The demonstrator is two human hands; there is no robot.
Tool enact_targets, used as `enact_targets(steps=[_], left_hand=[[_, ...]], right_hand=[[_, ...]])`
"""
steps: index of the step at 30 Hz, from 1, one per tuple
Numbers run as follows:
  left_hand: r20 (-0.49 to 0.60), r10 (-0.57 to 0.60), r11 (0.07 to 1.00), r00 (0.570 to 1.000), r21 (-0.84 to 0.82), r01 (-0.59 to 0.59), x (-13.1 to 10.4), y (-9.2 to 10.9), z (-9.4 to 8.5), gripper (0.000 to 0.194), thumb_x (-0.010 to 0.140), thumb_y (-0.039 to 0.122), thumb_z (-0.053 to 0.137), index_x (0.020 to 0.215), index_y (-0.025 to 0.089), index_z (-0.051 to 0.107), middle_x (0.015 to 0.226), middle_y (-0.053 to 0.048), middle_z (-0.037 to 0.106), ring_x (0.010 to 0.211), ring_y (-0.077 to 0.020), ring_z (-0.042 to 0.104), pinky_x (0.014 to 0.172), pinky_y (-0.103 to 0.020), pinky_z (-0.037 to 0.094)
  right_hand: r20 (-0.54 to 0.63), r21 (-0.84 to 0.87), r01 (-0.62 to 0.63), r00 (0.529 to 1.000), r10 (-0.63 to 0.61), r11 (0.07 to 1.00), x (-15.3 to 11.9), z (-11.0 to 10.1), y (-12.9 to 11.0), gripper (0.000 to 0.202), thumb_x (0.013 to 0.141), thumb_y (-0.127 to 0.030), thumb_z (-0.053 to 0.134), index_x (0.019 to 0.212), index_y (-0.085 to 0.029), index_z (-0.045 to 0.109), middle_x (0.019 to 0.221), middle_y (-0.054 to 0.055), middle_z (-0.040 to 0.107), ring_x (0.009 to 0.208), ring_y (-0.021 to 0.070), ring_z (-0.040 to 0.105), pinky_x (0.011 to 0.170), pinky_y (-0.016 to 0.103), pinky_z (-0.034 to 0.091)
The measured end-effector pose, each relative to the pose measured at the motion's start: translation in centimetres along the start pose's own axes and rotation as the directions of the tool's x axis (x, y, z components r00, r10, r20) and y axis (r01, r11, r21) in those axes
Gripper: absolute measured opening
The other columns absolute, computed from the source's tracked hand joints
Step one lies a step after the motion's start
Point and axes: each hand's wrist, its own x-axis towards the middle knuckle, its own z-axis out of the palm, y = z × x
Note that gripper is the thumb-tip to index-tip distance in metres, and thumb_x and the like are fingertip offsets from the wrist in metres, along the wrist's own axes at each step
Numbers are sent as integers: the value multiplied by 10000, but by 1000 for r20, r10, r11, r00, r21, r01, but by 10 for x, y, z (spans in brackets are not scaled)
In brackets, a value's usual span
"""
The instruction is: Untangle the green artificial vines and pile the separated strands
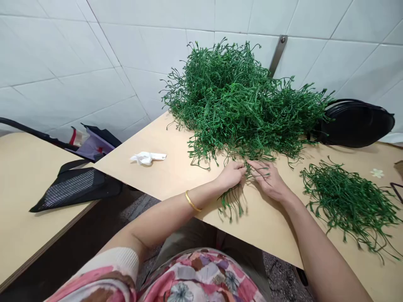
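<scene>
My left hand [232, 173], a gold bangle on its wrist, is closed around a small bunch of thin green artificial stems [232, 202], whose tips hang out below the fingers. Close beside it, my right hand [267, 178] has its fingers stretched toward the left hand, with a few stems lying across and under them. Its thumb and fingertips are partly hidden, so a grip on a stem is not certain. Just beyond both hands rises a large tangled heap of green artificial stems [233, 96]. A smaller pile of green stems [349, 201] lies to the right.
A crumpled white tissue [147, 158] lies on the wooden table [176, 176] at left. A black round bag [359, 122] stands behind right, near a small pale flower [377, 173]. A black mesh bag [75, 184] rests on another table at left. White tiled wall [151, 50] bounds the back.
</scene>
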Motion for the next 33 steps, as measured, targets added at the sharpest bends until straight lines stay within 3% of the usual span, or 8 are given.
enact_targets(steps=[3, 6, 10, 14, 16, 20, 27, 33], left_hand=[[13, -83, 993, 997, 84, 81, -13, 2, -16, 148, 828, 132, 435, 686, 172, 448, 385, 86, 321, 326, -57, 322, 382, -178, 308], [10, -150, 981, 989, 125, 148, -25, 7, -33, 75, 830, 156, 449, 768, 176, 486, 375, 103, 273, 329, -61, 281, 405, -198, 368], [10, -109, 948, 994, 301, 101, -33, 8, -42, 179, 844, 261, 464, 687, 176, 450, 413, 78, 320, 360, -72, 355, 409, -194, 344], [105, 27, 852, 994, 518, -78, -34, 3, -38, 183, 824, 265, 456, 667, 172, 465, 484, 46, 413, 433, -83, 405, 453, -202, 303], [145, 109, 776, 983, 606, -175, -37, 3, -39, 218, 811, 236, 449, 604, 169, 431, 512, 31, 429, 488, -87, 397, 500, -214, 297], [119, 163, 694, 979, 691, -200, -45, 9, -60, 264, 802, 210, 430, 546, 172, 374, 530, 24, 401, 539, -101, 363, 546, -235, 273], [86, 148, 744, 985, 647, -169, -50, 13, -94, 256, 768, 170, 441, 521, 162, 372, 536, 31, 352, 546, -88, 335, 557, -231, 273], [10, 3, 914, 1000, 405, -7, -39, 19, -68, 98, 785, 221, 507, 707, 161, 515, 541, 36, 446, 489, -85, 427, 519, -224, 335]], right_hand=[[-8, -200, -90, 996, 90, 976, -2, 4, 12, 390, 922, -359, 372, 1208, -231, 604, 1282, 97, 583, 1144, 291, 480, 918, 504, 402], [-131, -248, -146, 984, 116, 958, -3, 0, 15, 332, 896, -298, 411, 1095, -189, 653, 1124, 118, 651, 1038, 278, 534, 857, 461, 432], [-390, -234, -47, 920, -49, 971, 1, -9, -6, 296, 875, -205, 422, 1060, -159, 647, 1005, 117, 666, 955, 226, 562, 855, 381, 436], [-138, -350, 215, 951, -277, 912, 7, -1, -30, 371, 868, -216, 448, 1214, -218, 580, 1288, 72, 571, 1195, 264, 433, 993, 433, 328], [-28, -390, 195, 974, -224, 900, 9, 7, -27, 370, 886, -240, 421, 1223, -235, 574, 1302, 53, 569, 1227, 284, 391, 1008, 469, 283], [-40, -429, 85, 993, -113, 899, 8, 13, -8, 420, 894, -292, 423, 1304, -259, 512, 1362, 55, 521, 1206, 297, 383, 993, 490, 275], [-126, -483, 3, 989, -73, 876, 12, 7, -6, 444, 857, -255, 455, 1298, -238, 509, 1305, 114, 514, 976, 271, 492, 837, 427, 365], [-239, -349, 25, 964, -115, 937, 10, 6, -7, 356, 827, -158, 424, 1150, -133, 570, 1158, 166, 546, 1036, 263, 513, 873, 377, 430]])
